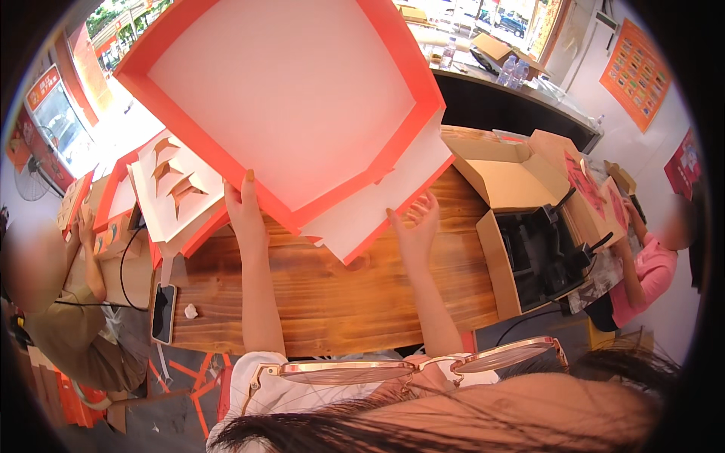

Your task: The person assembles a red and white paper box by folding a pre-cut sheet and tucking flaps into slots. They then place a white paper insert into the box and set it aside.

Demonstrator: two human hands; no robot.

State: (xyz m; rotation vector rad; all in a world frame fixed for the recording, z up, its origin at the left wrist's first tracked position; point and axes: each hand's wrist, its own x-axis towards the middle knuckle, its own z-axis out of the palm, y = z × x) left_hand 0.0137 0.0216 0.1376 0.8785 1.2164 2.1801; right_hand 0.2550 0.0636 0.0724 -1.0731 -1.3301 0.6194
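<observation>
Tilted up above the table is a large shallow cardboard box, white inside with orange-red walls. At its lower left wall, my left hand grips the edge, with the thumb on the near side and the other fingers partly hidden behind. A loose flap, white with an orange-red edge, sticks out along the box's lower right side. My right hand has its thumb and curled fingers at this flap's outer edge, holding it.
Below lies a wooden table with a phone and a crumpled white scrap. White cut-out cardboard pieces are stacked left. An open brown box with black devices stands right. One person works on each side.
</observation>
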